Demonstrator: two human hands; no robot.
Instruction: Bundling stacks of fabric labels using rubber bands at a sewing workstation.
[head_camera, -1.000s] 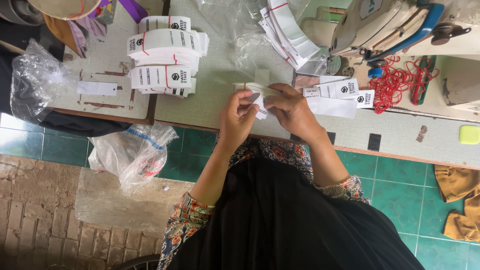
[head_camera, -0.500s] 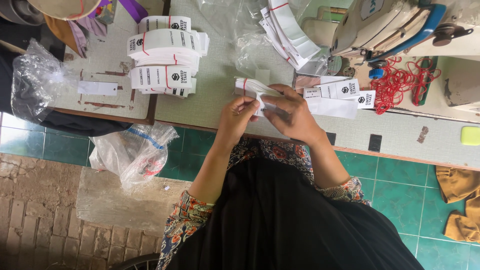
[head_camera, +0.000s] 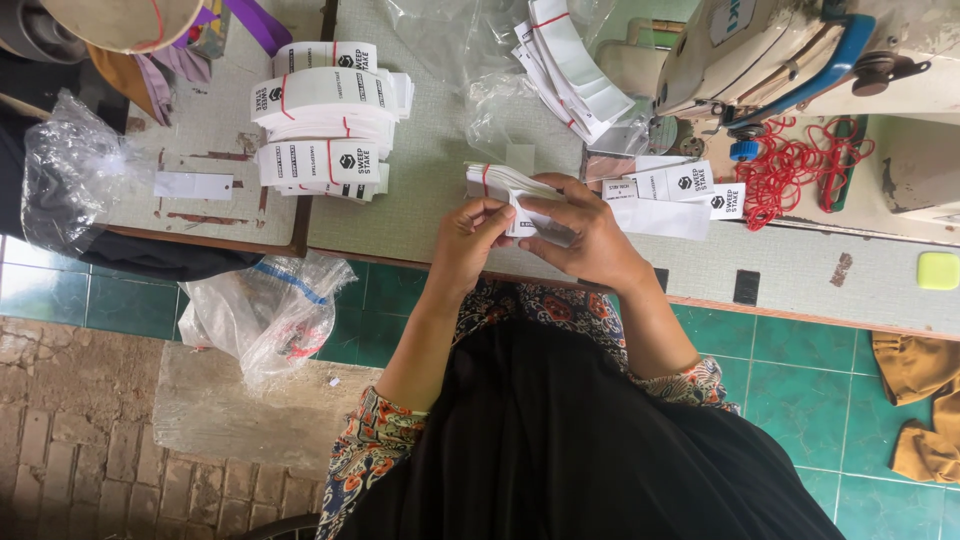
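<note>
Both hands are on one stack of white paper tags (head_camera: 505, 185), at the near edge of the table (head_camera: 430, 180), roughly mid-span. Left hand (head_camera: 472, 238) is below-left of the stack, fingertips pinched on its near edge. Right hand (head_camera: 585, 232) is clamped over the stack's right end, fingers wrapped across the top and covering that half. Only the left end shows past the fingers.

The stack's long axis runs along the table edge, left to right, tilted slightly so the free left end sits a bit further from the body. A thin red rubber band (head_camera: 486, 178) crosses it near that left end, across the short axis.

The tags are flat rectangular card, matte white with small black print. The stack edge looks layered and slightly fanned.

Just right of the right hand: loose tags (head_camera: 690, 195) lying flat, same kind. Far left of the table: banded tag bundles (head_camera: 325, 120) piled up, each ringed with red bands. Far middle: another fanned bundle (head_camera: 565, 60) on crinkled clear plastic bags (head_camera: 450, 40). Far right corner: sewing machine (head_camera: 800, 50), cream body, with a heap of loose red rubber bands (head_camera: 800, 165) beside it. The tabletop is pale speckled laminate, worn at the left part.
</note>
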